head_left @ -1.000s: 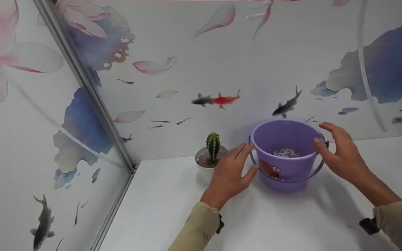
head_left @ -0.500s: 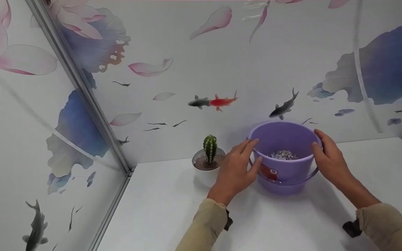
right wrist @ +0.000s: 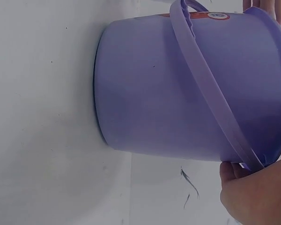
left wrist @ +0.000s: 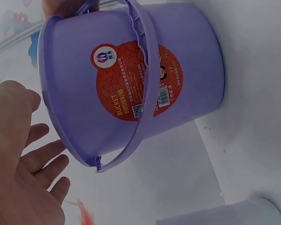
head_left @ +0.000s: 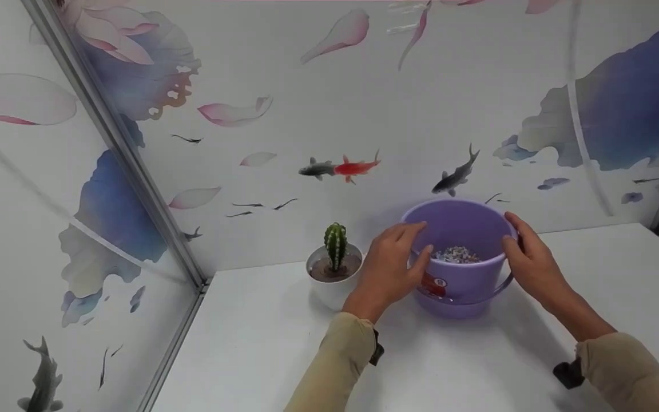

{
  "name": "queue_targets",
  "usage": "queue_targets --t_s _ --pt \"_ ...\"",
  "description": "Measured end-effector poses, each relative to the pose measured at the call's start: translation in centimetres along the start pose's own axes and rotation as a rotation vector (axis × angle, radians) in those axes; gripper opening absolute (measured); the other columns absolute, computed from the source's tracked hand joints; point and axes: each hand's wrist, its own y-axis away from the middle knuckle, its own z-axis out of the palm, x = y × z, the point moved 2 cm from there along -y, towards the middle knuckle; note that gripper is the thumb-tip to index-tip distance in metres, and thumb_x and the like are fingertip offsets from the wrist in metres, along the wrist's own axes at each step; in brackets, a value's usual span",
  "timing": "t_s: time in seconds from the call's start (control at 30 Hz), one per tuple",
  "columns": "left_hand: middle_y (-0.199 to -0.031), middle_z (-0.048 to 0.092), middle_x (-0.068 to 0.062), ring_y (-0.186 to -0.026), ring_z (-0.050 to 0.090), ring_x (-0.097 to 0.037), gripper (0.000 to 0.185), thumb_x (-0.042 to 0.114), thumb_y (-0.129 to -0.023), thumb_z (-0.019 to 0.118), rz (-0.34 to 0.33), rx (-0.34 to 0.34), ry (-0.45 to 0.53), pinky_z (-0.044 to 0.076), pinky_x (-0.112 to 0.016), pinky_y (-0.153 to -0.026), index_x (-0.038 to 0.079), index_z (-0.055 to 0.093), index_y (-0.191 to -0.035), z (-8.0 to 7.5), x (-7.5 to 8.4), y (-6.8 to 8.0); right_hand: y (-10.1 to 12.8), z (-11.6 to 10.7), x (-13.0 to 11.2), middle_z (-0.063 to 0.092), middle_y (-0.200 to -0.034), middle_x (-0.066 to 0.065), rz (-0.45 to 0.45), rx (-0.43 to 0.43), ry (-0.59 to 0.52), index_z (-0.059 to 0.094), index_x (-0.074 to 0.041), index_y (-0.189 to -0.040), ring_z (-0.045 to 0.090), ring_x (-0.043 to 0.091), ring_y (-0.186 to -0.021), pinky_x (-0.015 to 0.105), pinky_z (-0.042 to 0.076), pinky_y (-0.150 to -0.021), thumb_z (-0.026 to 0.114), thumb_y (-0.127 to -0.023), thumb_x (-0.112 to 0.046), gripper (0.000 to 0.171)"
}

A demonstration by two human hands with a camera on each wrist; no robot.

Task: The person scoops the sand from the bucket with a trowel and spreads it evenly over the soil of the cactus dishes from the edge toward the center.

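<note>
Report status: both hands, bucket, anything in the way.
Right hand grips bucket; left hand at its opposite side, not gripping. Bucket upright on table, granules inside. Cactus close beside left hand, possible snag.

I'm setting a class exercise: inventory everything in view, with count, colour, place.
Bucket: 1, purple, on table
Handle: 1, purple, on bucket
Label: 1, red, bucket front
Granules: many, multicoloured, inside bucket
Cactus: 1, green, in pot
Pot: 1, white with brown fill, left of bucket
Table: 1, white, beneath bucket
Lotus-and-fish walls: 2, white, back and left
Metal strips: several, grey, wall edges
Wrist devices: 2, black, at cuffs
Sleeves: 2, beige, on forearms
Left hand: 1, bare, bucket's left rim
Right hand: 1, bare, bucket's right rim
</note>
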Motion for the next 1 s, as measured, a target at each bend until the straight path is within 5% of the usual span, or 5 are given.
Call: queue_targets --t_s 0.07,0.17,0.3,0.7,1.0 --pt "-0.145 0.07 0.001 -0.141 0.062 -0.018 0.043 0.04 -0.113 0.057 0.006 -0.013 -0.003 0.047 -0.036 -0.123 0.019 0.063 -0.15 0.0 0.2 -0.5 0.2 0.1 0.0 0.014 -0.181 0.021 0.008 -0.003 -0.008 0.01 -0.009 -0.175 0.02 0.047 -0.165 -0.001 0.028 -0.109 0.034 -0.118 -0.033 0.066" --pt "-0.14 0.073 0.0 -0.135 0.066 -0.018 0.039 0.04 -0.113 0.058 0.0 -0.048 0.01 0.052 -0.034 -0.117 0.018 0.069 -0.144 0.0 0.7 -1.2 0.5 0.3 0.0 0.011 -0.182 0.019 0.026 0.002 -0.014 0.008 -0.01 -0.175 0.018 0.047 -0.166 0.028 0.029 -0.129 0.033 -0.118 -0.034 0.066" --pt "-0.132 0.077 0.002 -0.124 0.072 -0.015 0.034 0.038 -0.112 0.061 -0.03 -0.138 0.039 0.058 -0.03 -0.107 0.017 0.072 -0.136 0.0 1.5 -2.1 0.8 0.4 -0.1 0.01 -0.182 0.019 0.037 0.018 -0.013 0.006 -0.011 -0.175 0.019 0.048 -0.165 0.067 0.027 -0.124 0.032 -0.118 -0.033 0.067" --pt "-0.103 0.078 0.008 -0.089 0.068 -0.002 0.016 0.029 -0.103 0.077 -0.166 -0.383 0.158 0.059 -0.021 -0.083 0.019 0.082 -0.115 1.1 3.1 -5.2 1.1 0.2 -0.1 0.014 -0.182 0.021 0.041 0.034 0.021 0.008 -0.01 -0.175 0.027 0.05 -0.163 0.064 0.033 -0.12 0.034 -0.118 -0.03 0.066" --pt "-0.1 0.082 0.009 -0.087 0.072 -0.008 0.029 0.045 -0.089 0.09 -0.356 -0.529 0.175 0.061 -0.029 -0.084 0.021 0.086 -0.105 2.0 4.8 -6.8 1.1 0.0 -0.6 0.017 -0.181 0.022 0.032 0.029 0.024 0.011 -0.009 -0.175 0.029 0.049 -0.162 0.067 0.032 -0.124 0.035 -0.118 -0.031 0.066"
